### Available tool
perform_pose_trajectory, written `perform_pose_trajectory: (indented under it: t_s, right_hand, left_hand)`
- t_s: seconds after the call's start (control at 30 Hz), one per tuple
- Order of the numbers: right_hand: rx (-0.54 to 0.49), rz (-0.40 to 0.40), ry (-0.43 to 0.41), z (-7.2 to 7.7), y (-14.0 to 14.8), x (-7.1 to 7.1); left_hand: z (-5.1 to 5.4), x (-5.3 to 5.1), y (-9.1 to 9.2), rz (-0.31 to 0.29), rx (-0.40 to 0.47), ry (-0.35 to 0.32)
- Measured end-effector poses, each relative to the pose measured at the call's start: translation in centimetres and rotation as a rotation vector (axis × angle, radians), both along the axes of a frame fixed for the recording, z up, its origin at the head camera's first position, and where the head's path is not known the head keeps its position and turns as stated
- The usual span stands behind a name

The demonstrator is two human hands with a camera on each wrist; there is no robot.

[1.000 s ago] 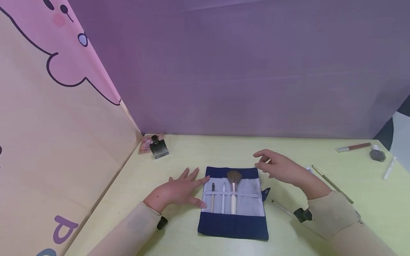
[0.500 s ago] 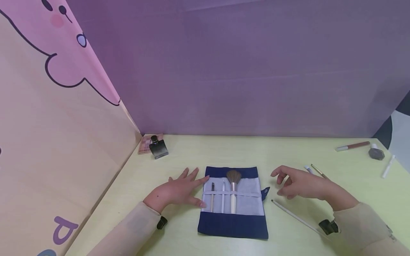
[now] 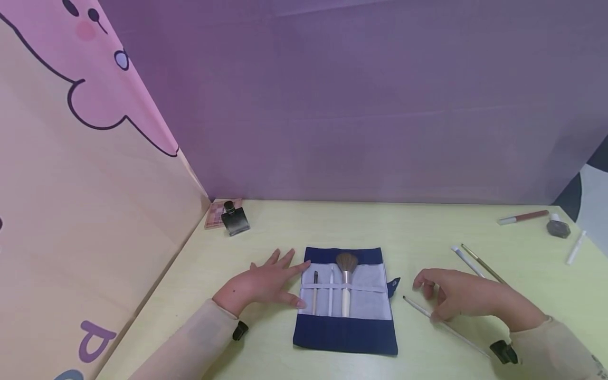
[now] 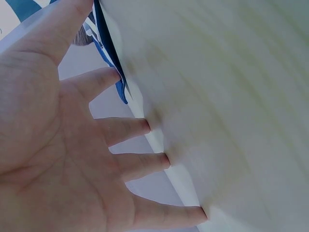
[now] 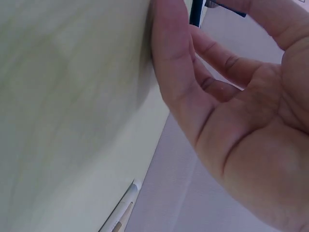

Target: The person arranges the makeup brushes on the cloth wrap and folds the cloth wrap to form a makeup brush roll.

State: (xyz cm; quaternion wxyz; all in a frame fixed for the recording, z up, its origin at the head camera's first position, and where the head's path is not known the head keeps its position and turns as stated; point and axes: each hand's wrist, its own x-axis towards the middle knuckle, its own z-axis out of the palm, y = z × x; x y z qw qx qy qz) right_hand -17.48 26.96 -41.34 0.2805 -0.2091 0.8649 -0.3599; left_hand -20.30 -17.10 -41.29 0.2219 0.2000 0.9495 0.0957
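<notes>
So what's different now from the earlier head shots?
The right hand moved rightward and back toward the person, from beside the brush roll's far right corner to the thin white brush on the table. Whether its thumb touches that brush is unclear; no grip shows. The left hand stayed at the roll's left edge, its three brushes unmoved.
</notes>
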Motion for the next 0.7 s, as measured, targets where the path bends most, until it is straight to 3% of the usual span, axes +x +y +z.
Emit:
perform_pose_trajectory:
  t_s: [0.4,0.7]
  right_hand:
    - [-0.013,-0.048,0.028,-0.39,-0.06,-0.52]
    - [0.069,-0.011,0.216,-0.51,-0.62,-0.93]
  left_hand:
    - [-0.43,-0.11,-0.13,0.004,0.001,-0.002]
    - [-0.37,-0.11,-0.13,0.006,0.005,0.001]
